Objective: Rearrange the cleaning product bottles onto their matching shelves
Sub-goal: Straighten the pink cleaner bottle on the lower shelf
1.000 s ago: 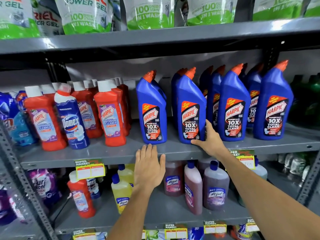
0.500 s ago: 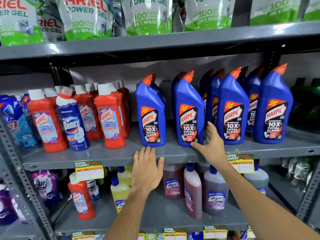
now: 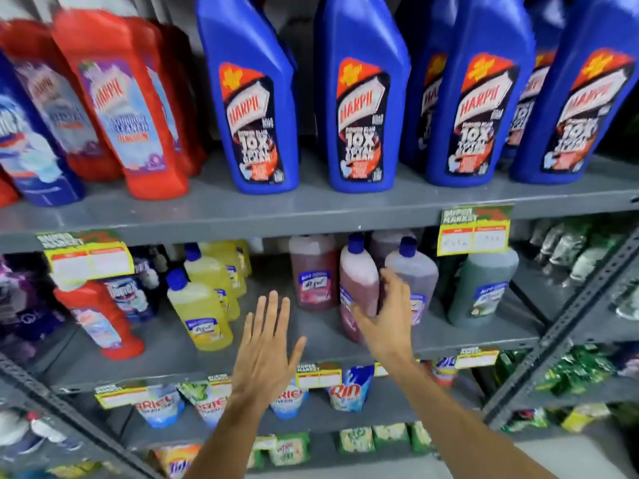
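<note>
My right hand (image 3: 384, 314) wraps around a pink floor-cleaner bottle (image 3: 358, 276) with a blue cap on the lower shelf (image 3: 311, 335); the thumb lies across its front and the fingers sit between it and a lilac bottle (image 3: 416, 276). Spread flat with nothing in it, my left hand (image 3: 266, 344) hovers before a bare part of that shelf. Yellow bottles (image 3: 204, 307), a red Harpic bottle (image 3: 100, 321) and a Domex bottle (image 3: 128, 296) stand to the left. On the shelf above are blue Harpic bottles (image 3: 361, 108), red Harpic bottles (image 3: 135, 108) and a blue Domex bottle (image 3: 29, 157).
A darker pink bottle (image 3: 313, 271) stands behind the held one, a green bottle (image 3: 484, 288) to its right. Price tags (image 3: 473, 233) hang from the shelf edges. Detergent pouches (image 3: 345, 390) fill the shelf below. A slanted metal upright (image 3: 567, 333) borders the bay on the right.
Both hands dropped from the blue Harpic shelf edge to the shelf below. The right hand closed around the pink bottle. The view moved closer and lower.
</note>
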